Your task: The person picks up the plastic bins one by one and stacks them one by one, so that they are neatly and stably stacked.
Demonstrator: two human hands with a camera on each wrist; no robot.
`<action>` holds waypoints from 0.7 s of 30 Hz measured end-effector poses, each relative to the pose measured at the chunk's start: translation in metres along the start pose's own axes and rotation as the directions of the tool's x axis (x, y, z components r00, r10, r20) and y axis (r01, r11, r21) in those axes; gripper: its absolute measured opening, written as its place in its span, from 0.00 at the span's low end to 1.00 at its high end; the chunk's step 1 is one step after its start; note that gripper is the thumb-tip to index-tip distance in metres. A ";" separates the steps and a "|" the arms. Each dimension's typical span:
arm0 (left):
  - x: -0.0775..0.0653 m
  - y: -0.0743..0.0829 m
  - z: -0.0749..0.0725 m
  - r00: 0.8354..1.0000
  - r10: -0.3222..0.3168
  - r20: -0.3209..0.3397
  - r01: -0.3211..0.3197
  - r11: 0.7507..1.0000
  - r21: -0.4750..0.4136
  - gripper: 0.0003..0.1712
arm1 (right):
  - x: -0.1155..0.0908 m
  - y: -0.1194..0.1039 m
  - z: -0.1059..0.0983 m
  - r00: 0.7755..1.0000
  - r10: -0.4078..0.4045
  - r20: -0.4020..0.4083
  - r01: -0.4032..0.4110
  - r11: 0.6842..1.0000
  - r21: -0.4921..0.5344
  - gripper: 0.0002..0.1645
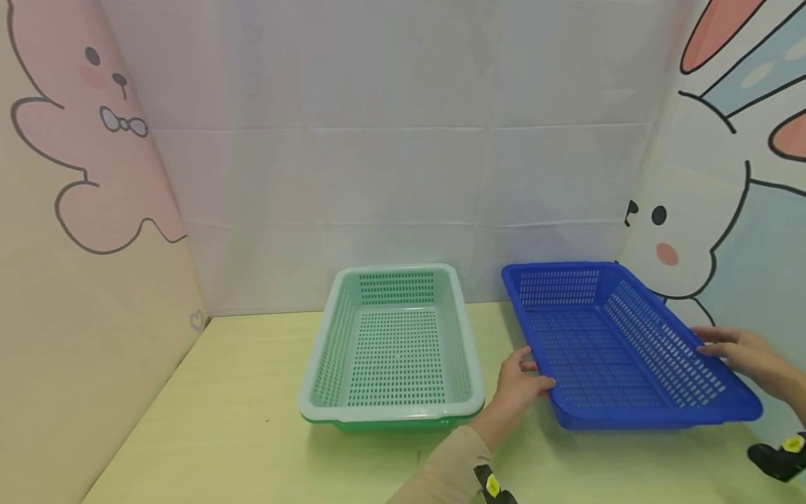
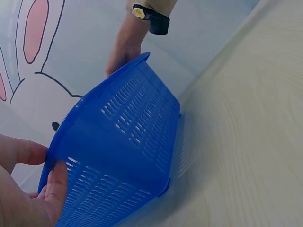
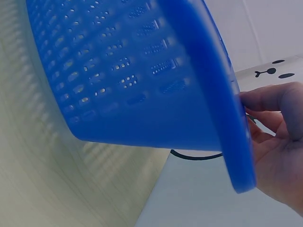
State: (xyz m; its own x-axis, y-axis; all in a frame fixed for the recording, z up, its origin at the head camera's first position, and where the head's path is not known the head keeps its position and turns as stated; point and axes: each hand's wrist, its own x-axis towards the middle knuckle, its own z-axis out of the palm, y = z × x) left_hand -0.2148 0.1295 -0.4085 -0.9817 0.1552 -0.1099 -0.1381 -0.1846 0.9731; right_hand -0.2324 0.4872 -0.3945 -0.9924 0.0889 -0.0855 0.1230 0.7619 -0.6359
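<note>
A blue plastic basket [image 1: 585, 350] with slotted walls sits low over the right side of the table, its inside bare. My left hand [image 1: 519, 381] pinches its left rim between thumb and fingers, as the left wrist view also shows with the thumb [image 2: 31, 152] at the rim. On the opposite side my right hand [image 1: 743, 353] grips the right rim; the right wrist view has those fingers [image 3: 265, 100] on the rim's edge. Left of my left hand stands a pale green basket [image 1: 397, 357] with nothing in it, and brighter green shows beneath its front rim.
The light yellow table [image 1: 239, 406] runs back to a white sheet wall [image 1: 378, 175]. Side panels with a pink cartoon bear [image 1: 82, 126] and a white cartoon rabbit [image 1: 693, 189] close in left and right. The blue basket's far right side is near the right panel.
</note>
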 end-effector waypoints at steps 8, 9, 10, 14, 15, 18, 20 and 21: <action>-0.003 0.001 -0.001 1.000 0.004 0.005 -0.004 1.000 -0.016 0.35 | -0.005 -0.011 -0.005 0.999 0.007 0.048 -0.007 1.000 -0.014 0.33; -0.004 0.001 -0.001 1.000 0.004 0.005 -0.003 1.000 -0.017 0.35 | -0.005 -0.012 -0.005 0.998 0.011 0.055 -0.011 1.000 -0.012 0.33; -0.004 0.000 -0.001 1.000 0.003 0.004 -0.003 1.000 -0.019 0.35 | -0.005 -0.012 -0.006 0.998 0.014 0.059 -0.014 1.000 -0.013 0.33; -0.005 0.000 0.000 1.000 0.007 0.001 -0.007 1.000 -0.027 0.35 | -0.004 -0.014 -0.006 0.998 0.023 0.062 -0.022 1.000 -0.016 0.34; -0.005 0.000 0.000 1.000 0.007 0.001 -0.007 1.000 -0.023 0.34 | -0.004 -0.013 -0.006 0.998 0.022 0.063 -0.021 1.000 -0.019 0.34; -0.005 0.000 0.000 1.000 0.008 -0.003 -0.008 1.000 -0.015 0.34 | 0.001 -0.007 -0.007 0.997 0.025 0.071 -0.024 1.000 -0.014 0.35; -0.006 0.001 0.000 1.000 0.006 -0.007 -0.007 1.000 -0.016 0.34 | 0.009 0.005 -0.009 0.997 0.024 0.071 -0.023 1.000 -0.018 0.33; -0.006 0.001 0.000 1.000 0.007 -0.006 -0.007 1.000 -0.013 0.34 | 0.012 0.009 -0.010 0.997 0.025 0.079 -0.024 1.000 -0.009 0.34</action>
State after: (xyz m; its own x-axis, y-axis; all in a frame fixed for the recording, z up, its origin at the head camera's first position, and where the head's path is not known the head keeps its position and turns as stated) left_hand -0.2091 0.1281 -0.4068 -0.9835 0.1478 -0.1041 -0.1326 -0.1987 0.9710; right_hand -0.2429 0.5014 -0.3936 -0.9852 0.0572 -0.1614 0.1471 0.7654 -0.6265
